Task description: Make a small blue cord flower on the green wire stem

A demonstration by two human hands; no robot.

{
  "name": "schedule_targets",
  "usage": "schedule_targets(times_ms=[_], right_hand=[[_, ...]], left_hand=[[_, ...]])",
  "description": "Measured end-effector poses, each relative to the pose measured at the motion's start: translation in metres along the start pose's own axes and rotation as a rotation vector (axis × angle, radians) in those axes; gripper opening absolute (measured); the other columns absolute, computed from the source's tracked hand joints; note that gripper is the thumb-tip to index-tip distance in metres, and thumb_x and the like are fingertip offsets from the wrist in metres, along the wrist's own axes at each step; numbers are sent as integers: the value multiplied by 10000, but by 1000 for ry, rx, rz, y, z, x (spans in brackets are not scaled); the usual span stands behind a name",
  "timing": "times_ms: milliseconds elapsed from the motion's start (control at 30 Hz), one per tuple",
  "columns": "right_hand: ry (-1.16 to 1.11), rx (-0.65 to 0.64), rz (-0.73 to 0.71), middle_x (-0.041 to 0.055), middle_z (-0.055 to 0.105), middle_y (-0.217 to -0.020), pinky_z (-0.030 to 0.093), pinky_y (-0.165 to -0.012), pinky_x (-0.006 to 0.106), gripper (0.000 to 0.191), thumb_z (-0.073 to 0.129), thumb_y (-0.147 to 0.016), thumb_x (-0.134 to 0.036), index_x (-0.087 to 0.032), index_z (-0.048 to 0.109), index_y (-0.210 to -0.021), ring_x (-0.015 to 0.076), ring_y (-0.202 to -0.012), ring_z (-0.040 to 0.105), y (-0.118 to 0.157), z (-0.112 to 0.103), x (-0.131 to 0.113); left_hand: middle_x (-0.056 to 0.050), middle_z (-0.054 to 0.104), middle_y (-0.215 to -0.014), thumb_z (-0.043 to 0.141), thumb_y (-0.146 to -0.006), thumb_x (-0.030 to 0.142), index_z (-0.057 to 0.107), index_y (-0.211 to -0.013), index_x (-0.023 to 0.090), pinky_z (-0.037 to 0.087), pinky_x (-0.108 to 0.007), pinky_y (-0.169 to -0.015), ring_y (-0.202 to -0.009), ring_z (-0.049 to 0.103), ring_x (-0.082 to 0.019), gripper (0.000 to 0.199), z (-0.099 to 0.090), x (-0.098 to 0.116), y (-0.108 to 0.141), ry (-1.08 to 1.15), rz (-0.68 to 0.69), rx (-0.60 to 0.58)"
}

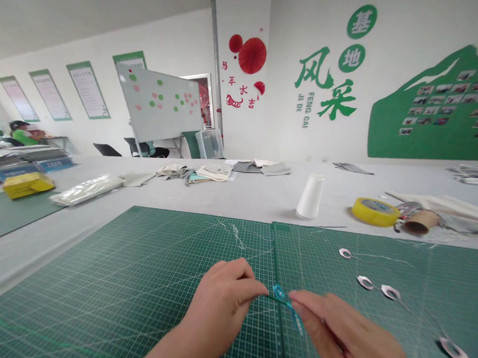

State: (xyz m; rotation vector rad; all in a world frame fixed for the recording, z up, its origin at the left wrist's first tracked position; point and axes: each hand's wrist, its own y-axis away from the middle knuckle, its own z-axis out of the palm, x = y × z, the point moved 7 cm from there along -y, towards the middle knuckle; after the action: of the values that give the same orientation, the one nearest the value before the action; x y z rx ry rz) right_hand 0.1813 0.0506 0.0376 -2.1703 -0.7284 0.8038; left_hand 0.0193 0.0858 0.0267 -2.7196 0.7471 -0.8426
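Note:
My left hand point(222, 295) is closed, thumb and fingertips pinching one end of a thin dark green cord-like piece point(272, 297). My right hand point(345, 331) is also closed, pinching a small bright blue looped piece point(279, 291) at the other end of the cord. A pale tip of the blue piece sticks out below the right fingertips. What it is exactly I cannot make out, since the fingers cover part of it. Both hands are just above the seam of two green cutting mats point(167, 272).
On the right mat lie several white rings with thread, among them a ring point(390, 292). Loose white thread point(238, 236) lies ahead. Behind stand a white thread cone point(310, 196) and a yellow tape roll point(376, 211). A yellow box point(28, 185) and fabric point(213, 172) lie further off.

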Motion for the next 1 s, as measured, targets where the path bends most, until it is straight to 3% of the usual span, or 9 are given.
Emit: schedule_targets(times_ms=[100, 300, 500, 833, 1000], right_hand=[[-126, 9, 182, -4, 771, -802, 572, -579, 191, 169, 569, -897, -320, -267, 729, -891, 153, -652, 723, -3, -3, 17], [-310, -12, 494, 25, 741, -687, 461, -379, 195, 245, 619, -813, -434, -230, 751, -783, 198, -655, 698, -4, 7, 52], [-506, -124, 697, -26, 588, -565, 393, -422, 210, 293, 621, -810, -479, -203, 718, -788, 115, -479, 492, 10, 36, 72], [-495, -254, 655, -51, 428, -523, 339, -470, 236, 324, 552, -804, -431, -190, 570, -588, 119, -498, 385, 14, 61, 55], [-294, -386, 540, -70, 352, -524, 331, -484, 240, 309, 461, -883, -404, -210, 639, -720, 133, -483, 418, 24, 71, 41]], left_hand=[[-43, 668, -852, 557, -877, 84, 773, -943, 271, 429, -319, -717, -785, 595, -190, 293, 4, 5, 1, 114, 13, -72], [-25, 666, -773, 678, -823, 101, 795, -862, 219, 452, -234, -709, -760, 621, -140, 170, 5, 13, 2, 424, -48, -174], [13, 641, -706, 738, -733, 41, 782, -771, 204, 439, -243, -715, -733, 599, -134, 173, -1, 13, 2, 564, -118, -166], [18, 574, -698, 669, -757, 137, 690, -740, 175, 406, -249, -595, -638, 520, -121, 46, -5, -22, -1, 661, -328, 80], [35, 537, -610, 630, -754, 191, 648, -782, 161, 383, -220, -456, -529, 494, -113, 45, 2, -38, 0, 743, -466, 113]])
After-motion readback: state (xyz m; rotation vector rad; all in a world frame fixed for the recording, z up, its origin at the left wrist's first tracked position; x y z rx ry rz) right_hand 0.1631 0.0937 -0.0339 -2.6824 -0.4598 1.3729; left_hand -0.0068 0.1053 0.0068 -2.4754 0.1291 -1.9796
